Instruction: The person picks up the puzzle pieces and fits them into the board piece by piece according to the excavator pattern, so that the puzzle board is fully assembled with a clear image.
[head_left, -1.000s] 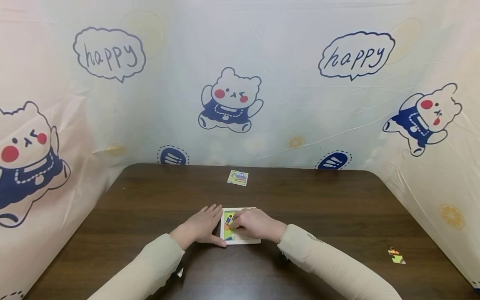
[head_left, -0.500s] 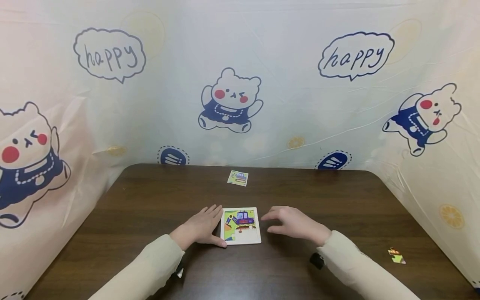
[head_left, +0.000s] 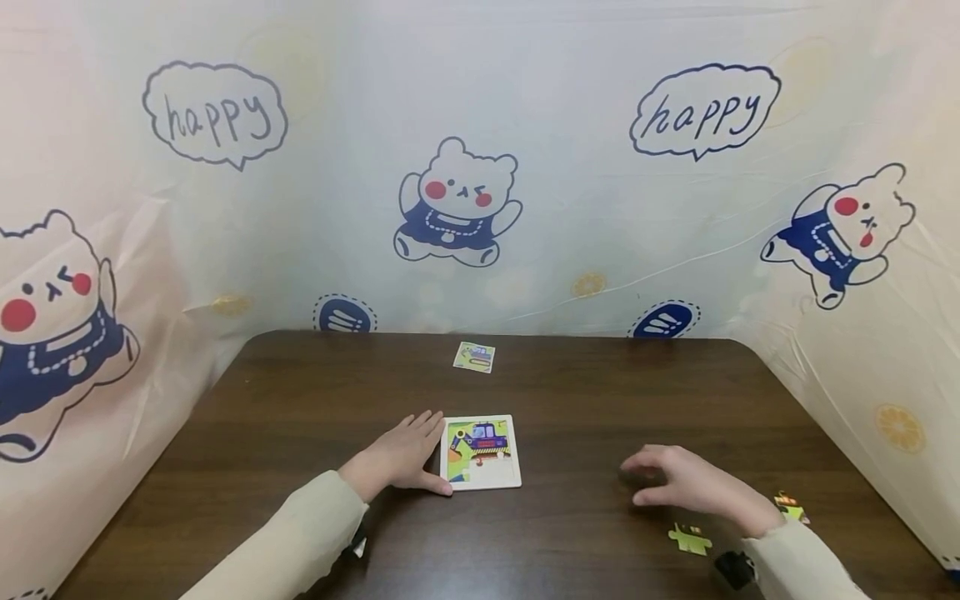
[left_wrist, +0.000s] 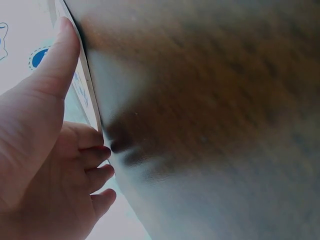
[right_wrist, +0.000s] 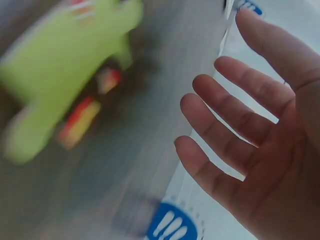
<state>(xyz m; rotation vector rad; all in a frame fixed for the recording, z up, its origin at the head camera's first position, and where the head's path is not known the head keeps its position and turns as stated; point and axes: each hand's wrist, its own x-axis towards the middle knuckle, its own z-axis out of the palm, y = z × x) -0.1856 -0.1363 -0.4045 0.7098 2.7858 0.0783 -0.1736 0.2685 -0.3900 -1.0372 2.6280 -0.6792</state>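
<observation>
While left hand (head_left: 396, 458) steadies puzzle tray (head_left: 481, 481) edge, right hand (head_left: 686, 485) hovers

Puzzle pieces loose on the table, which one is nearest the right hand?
The green piece, just below the right hand. The orange-topped piece lies by the wrist.

The worktop (head_left: 300, 400) is dark wood-grain with a smooth, faintly shiny finish. On it the puzzle tray (head_left: 481, 482) looks like matt white card with printed pieces. Behind the worktop hangs a glossy, creased plastic sheet (head_left: 585, 217). The sleeves (head_left: 292, 542) are soft cloth.
</observation>
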